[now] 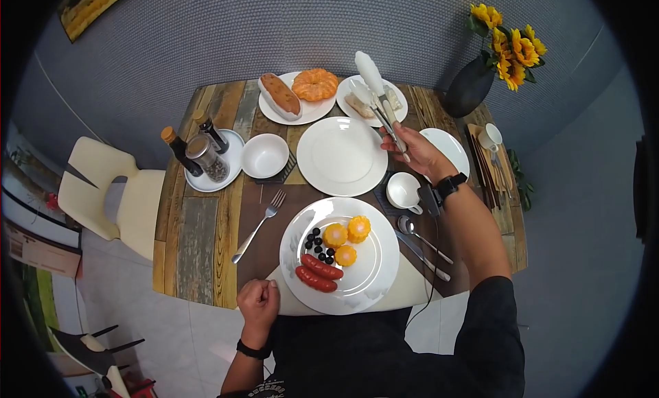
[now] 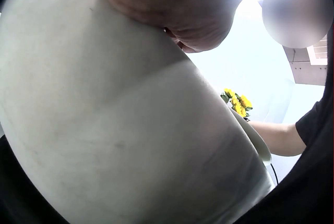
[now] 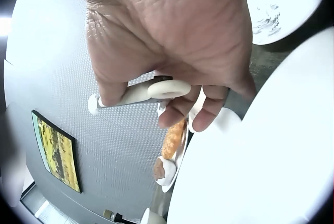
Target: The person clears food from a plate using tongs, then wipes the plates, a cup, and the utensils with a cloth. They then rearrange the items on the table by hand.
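Note:
My right hand [image 1: 414, 151] grips the tongs [image 1: 379, 99] by their handles. The tongs' pale, broad tips point up and away, overlapping the back-right plate [image 1: 403, 116] with its pale bread pieces [image 1: 357, 106]. In the right wrist view the tongs' cream handle end [image 3: 169, 89] lies across the fingers, below the palm. My left hand [image 1: 259, 298] rests curled at the table's front edge, holding nothing. Beside it stands the front plate [image 1: 367, 288] with two red sausages [image 1: 319, 273], dark berries [image 1: 318, 243] and three yellow corn pieces [image 1: 336, 235].
A bare white plate [image 1: 342, 156] occupies the middle, with a bowl [image 1: 265, 156] left and a cup [image 1: 403, 191] right. Farther back, a plate holds two breads [image 1: 315, 85]. Bottles [image 1: 180, 151] stand on a left tray; a sunflower vase [image 1: 471, 86] stands back right. A fork [image 1: 259, 226] lies left.

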Demonstrator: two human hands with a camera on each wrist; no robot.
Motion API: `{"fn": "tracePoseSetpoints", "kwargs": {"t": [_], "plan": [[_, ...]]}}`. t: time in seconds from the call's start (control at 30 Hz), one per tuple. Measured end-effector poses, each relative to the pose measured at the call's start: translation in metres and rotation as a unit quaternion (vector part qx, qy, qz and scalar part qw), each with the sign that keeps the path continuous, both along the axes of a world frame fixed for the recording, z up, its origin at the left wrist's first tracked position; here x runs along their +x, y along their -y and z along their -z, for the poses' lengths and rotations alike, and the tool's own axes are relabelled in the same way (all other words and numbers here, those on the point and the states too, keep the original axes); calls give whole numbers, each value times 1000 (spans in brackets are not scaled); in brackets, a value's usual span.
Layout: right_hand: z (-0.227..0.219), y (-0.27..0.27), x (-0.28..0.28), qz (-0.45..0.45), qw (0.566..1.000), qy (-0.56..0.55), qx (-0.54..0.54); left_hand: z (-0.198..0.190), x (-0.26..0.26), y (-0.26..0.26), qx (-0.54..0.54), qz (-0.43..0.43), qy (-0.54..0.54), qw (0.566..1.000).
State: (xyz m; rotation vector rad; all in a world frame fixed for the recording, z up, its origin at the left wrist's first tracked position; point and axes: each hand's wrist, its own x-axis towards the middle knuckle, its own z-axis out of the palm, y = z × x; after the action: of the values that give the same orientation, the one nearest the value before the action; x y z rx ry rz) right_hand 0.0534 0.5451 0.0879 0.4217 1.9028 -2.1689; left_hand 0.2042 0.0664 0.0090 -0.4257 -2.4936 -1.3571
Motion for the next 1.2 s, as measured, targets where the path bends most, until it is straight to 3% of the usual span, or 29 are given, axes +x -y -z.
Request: {"fn": "tracePoseSetpoints", "kwargs": {"t": [0.57, 0.7, 0.87, 1.03, 1.1, 1.2], "plan": [[0, 14, -1, 19, 999, -2, -36, 0, -1, 0, -2, 10, -5, 1000], [-12, -17, 5, 81, 991, -96, -51, 0, -1, 0, -4, 7, -2, 1000], [-40, -54, 26, 213, 960, -171, 62, -2, -1, -1, -3, 9, 7, 1000], [-43, -78, 46, 212, 945, -146, 202, -1, -2, -2, -9, 6, 7, 1000], [-41, -79, 50, 202, 921, -110, 314, 0, -2, -2, -10, 6, 8, 1000], [-35, -72, 51, 172, 896, -94, 398, 1, -1, -1, -15, 5, 9, 1000]]}}
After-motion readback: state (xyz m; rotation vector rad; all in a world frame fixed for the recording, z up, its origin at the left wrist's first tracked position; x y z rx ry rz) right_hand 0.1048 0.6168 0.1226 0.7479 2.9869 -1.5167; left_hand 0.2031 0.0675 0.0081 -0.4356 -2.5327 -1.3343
